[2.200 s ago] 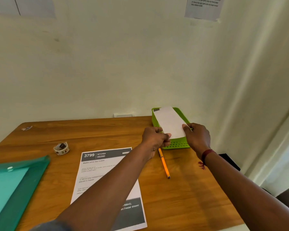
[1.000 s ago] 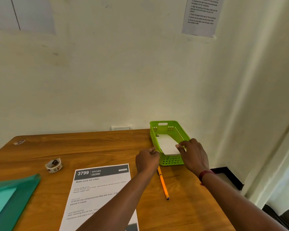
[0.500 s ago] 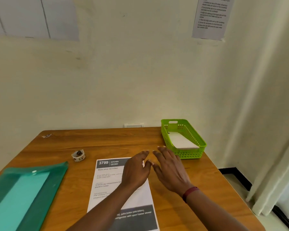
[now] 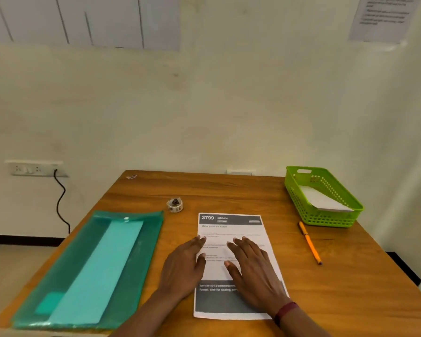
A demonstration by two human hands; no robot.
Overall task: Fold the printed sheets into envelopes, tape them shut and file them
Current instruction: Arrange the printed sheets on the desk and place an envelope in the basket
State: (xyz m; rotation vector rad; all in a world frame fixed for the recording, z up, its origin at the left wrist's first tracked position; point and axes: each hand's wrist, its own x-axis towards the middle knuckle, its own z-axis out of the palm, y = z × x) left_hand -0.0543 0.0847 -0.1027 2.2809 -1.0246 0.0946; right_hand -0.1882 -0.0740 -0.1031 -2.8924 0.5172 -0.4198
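both hands flat, fingers straight, nothing gripped. left hand [image 4: 184,266] palm down on left edge of printed sheet [image 4: 237,263], partly on wooden table [image 4: 326,288]. right hand [image 4: 254,271] spread on sheet middle. tape roll [image 4: 175,205] just beyond left fingertips. teal folder [image 4: 90,268] left of left hand. orange pencil [image 4: 310,242] right of right hand; green basket [image 4: 322,197] beyond it, folded white envelope [image 4: 323,199] inside.
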